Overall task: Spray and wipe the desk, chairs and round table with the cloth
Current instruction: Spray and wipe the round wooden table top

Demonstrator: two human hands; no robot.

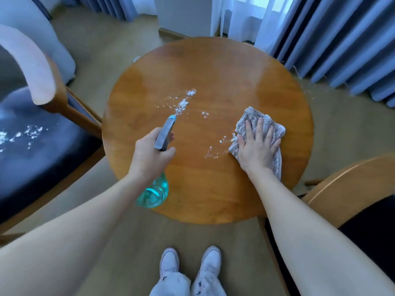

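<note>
Left hand point(149, 154) hides neck of teal translucent spray bottle point(155, 192). Right hand point(257, 146) covers middle of grey patterned cloth point(254, 119). Dark-cushioned wooden chair point(38, 146), nine o'clock, cut by frame edge, blurred.

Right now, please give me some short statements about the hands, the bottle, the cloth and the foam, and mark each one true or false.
1. The left hand grips the turquoise spray bottle. True.
2. The right hand lies flat on the grey patterned cloth. True.
3. The cloth hangs over a chair. False: it lies on the round wooden table.
4. The table carries no white foam. False: foam spots lie near the nozzle.
5. The dark blue chair seat also shows white spots. True.
</note>
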